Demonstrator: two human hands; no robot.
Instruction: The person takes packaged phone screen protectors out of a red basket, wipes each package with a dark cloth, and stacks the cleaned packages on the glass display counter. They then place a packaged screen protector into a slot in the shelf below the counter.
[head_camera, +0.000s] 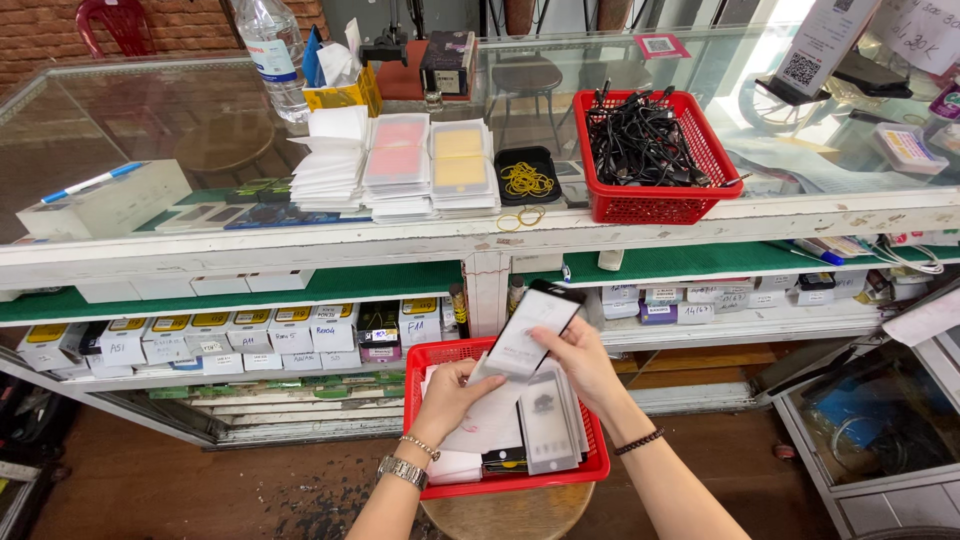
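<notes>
- Thin rectangular black-framed glass screen panel (530, 326) held up just above red plastic basket (592, 466), basket resting on round wooden stool (505, 512).
- Right hand (578, 360) pinching panel's lower right edge, fingers closed on it.
- Left hand (452, 395) closed on lower left corner and white wrapper beneath.
- Likely light, stiff, slick, brittle; best gripped by edges, never flexed.

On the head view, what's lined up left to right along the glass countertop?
White box with a pen → stacks of flat packets → black tray of rubber bands → red basket of black cables.
</notes>
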